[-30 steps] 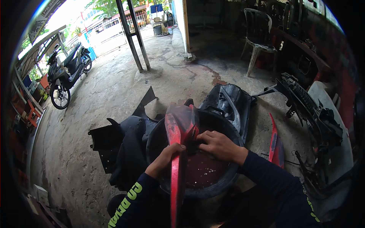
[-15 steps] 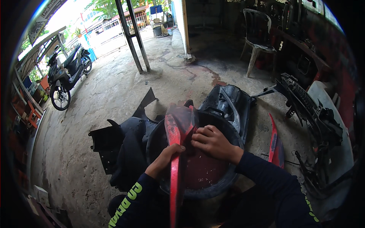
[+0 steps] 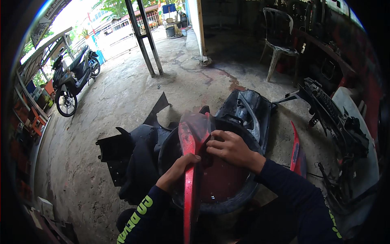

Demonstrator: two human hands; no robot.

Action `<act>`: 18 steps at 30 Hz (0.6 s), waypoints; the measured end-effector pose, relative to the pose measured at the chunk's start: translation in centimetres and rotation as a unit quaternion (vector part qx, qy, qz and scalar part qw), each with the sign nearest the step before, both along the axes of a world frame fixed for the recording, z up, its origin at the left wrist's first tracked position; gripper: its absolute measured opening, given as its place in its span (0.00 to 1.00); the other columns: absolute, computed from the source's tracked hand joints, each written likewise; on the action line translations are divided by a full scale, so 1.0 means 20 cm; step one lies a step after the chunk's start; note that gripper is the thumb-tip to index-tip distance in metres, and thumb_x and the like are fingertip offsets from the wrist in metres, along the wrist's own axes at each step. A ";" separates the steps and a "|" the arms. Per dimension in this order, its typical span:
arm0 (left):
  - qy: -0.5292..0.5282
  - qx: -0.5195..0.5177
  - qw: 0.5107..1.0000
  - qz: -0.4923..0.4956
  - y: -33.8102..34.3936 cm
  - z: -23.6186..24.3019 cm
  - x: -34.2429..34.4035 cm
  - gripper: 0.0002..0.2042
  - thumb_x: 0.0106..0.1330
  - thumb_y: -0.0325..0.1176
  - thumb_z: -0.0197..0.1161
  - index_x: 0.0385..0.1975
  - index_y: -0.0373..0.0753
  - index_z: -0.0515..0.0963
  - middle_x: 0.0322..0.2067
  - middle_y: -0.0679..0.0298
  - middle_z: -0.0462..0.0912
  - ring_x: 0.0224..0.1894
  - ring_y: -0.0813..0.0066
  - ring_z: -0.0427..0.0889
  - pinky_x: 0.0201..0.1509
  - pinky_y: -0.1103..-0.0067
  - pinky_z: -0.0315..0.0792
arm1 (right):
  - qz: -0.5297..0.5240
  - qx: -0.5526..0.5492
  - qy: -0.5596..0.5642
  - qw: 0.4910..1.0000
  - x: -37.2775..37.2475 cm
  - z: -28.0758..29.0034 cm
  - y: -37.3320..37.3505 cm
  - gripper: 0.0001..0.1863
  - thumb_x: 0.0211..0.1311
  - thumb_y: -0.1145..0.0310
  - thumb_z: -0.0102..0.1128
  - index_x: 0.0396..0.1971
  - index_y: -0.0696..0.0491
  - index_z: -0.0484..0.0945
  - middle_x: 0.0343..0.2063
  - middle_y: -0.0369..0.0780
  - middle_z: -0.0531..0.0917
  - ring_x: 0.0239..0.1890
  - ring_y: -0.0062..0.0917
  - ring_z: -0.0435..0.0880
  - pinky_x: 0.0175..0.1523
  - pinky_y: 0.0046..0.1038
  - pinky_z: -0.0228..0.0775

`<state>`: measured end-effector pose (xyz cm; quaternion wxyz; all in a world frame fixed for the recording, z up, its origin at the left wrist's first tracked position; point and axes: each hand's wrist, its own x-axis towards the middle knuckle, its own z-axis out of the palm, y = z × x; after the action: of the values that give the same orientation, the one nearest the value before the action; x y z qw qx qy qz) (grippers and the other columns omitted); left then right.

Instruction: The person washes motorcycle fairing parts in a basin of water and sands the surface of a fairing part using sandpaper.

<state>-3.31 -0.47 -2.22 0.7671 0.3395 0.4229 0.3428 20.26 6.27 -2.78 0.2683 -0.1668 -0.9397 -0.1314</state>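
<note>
A long red motorcycle body panel (image 3: 187, 138), scuffed dull grey at its wide upper end, stands tilted over a round black tub (image 3: 239, 204). My left hand (image 3: 178, 171) is wrapped round the panel's narrow middle, thumb across its front. My right hand (image 3: 231, 150) presses curled fingers against the panel's right edge, near the wide end. Whatever lies under those fingertips is hidden. Murky reddish water (image 3: 225, 181) fills the tub below both hands.
Black plastic body panels (image 3: 140, 158) lie left of the tub, and a dark moulded panel (image 3: 243, 105) sits behind it. At right are another red panel (image 3: 298, 158) and a black motorcycle frame (image 3: 337, 118). A chair (image 3: 278, 40), post (image 3: 146, 44) and parked scooter (image 3: 73, 81) stand farther off.
The view has shifted slightly, so things sit a little farther right. My right fingers have moved slightly along the panel's edge. My left hand keeps its grip.
</note>
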 end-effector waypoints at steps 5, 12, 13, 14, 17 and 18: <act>-0.010 -0.009 1.000 0.013 0.01 0.02 0.04 0.16 0.67 0.39 0.55 0.43 0.29 0.75 0.34 0.59 0.81 0.34 0.71 0.84 0.45 0.75 0.81 | 0.017 -0.025 0.025 0.999 0.00 -0.06 0.00 0.09 0.58 0.69 0.57 0.38 0.51 0.79 0.44 0.37 0.80 0.55 0.31 0.79 0.47 0.31 0.80; -0.022 -0.008 1.000 -0.010 0.01 -0.03 -0.01 0.16 0.67 0.39 0.56 0.44 0.30 0.76 0.34 0.59 0.81 0.35 0.71 0.84 0.45 0.76 0.80 | 0.104 -0.063 0.040 0.992 -0.01 -0.08 -0.01 0.11 0.57 0.70 0.56 0.40 0.52 0.78 0.44 0.38 0.78 0.54 0.31 0.79 0.53 0.31 0.79; -0.022 -0.007 1.000 -0.011 0.01 -0.05 -0.02 0.16 0.67 0.39 0.56 0.44 0.30 0.76 0.34 0.59 0.81 0.35 0.71 0.84 0.45 0.76 0.80 | 0.106 -0.065 0.037 0.992 -0.01 -0.08 0.00 0.11 0.57 0.69 0.56 0.41 0.51 0.78 0.45 0.38 0.78 0.55 0.31 0.79 0.55 0.31 0.78; -0.010 -0.001 1.000 -0.012 0.01 -0.07 -0.02 0.16 0.67 0.39 0.56 0.43 0.31 0.76 0.34 0.60 0.81 0.35 0.71 0.84 0.46 0.76 0.80 | 0.108 -0.067 0.034 0.991 -0.02 -0.08 0.01 0.11 0.57 0.69 0.56 0.41 0.51 0.78 0.45 0.38 0.78 0.55 0.31 0.78 0.56 0.31 0.77; 0.008 -0.003 1.000 -0.007 0.00 -0.02 0.02 0.16 0.67 0.39 0.55 0.43 0.31 0.76 0.33 0.60 0.80 0.35 0.72 0.83 0.46 0.75 0.80 | 0.037 -0.081 0.047 0.995 0.03 -0.05 0.09 0.12 0.57 0.69 0.56 0.42 0.51 0.79 0.45 0.38 0.78 0.56 0.31 0.77 0.59 0.32 0.75; 0.013 -0.011 1.000 -0.002 -0.01 0.01 0.03 0.16 0.67 0.39 0.55 0.43 0.30 0.76 0.33 0.61 0.80 0.35 0.72 0.83 0.46 0.74 0.80 | 0.029 -0.061 0.034 0.997 0.02 -0.06 0.08 0.13 0.57 0.69 0.56 0.43 0.50 0.79 0.46 0.37 0.79 0.56 0.32 0.77 0.60 0.33 0.74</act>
<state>-2.71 -0.70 -2.09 0.7658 0.3368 0.4359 0.3319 20.70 7.84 -3.95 0.2930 -0.1599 -0.9407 -0.0601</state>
